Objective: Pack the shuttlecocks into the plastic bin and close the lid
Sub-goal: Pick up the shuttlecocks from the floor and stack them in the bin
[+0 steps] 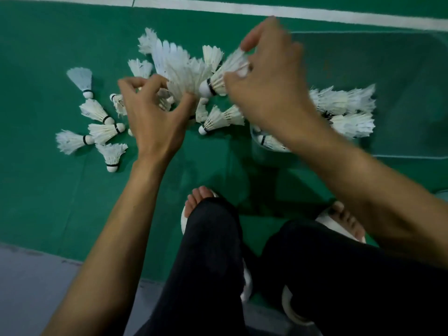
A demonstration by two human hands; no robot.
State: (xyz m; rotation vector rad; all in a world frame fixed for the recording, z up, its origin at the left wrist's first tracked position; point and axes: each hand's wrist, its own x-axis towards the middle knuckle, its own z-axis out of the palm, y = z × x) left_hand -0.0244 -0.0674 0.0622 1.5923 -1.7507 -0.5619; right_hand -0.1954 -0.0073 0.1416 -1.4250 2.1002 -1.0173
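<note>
Several white feather shuttlecocks [101,132] lie scattered on the green court floor at the left and centre. My left hand [155,115] grips a bunch of nested shuttlecocks [179,69] by their lower ends. My right hand [269,83] pinches the feathers of one shuttlecock [218,81], its cork pointing down-left next to the bunch. A clear plastic bin [400,93] stands open at the right, with several shuttlecocks [346,110] inside its near-left corner. My right forearm hides part of the bin's front wall.
A white court line [266,9] runs across the far floor. My legs in dark trousers [211,263] and feet in white sandals [186,219] are below the hands. A grey floor strip [29,287] lies at the bottom left.
</note>
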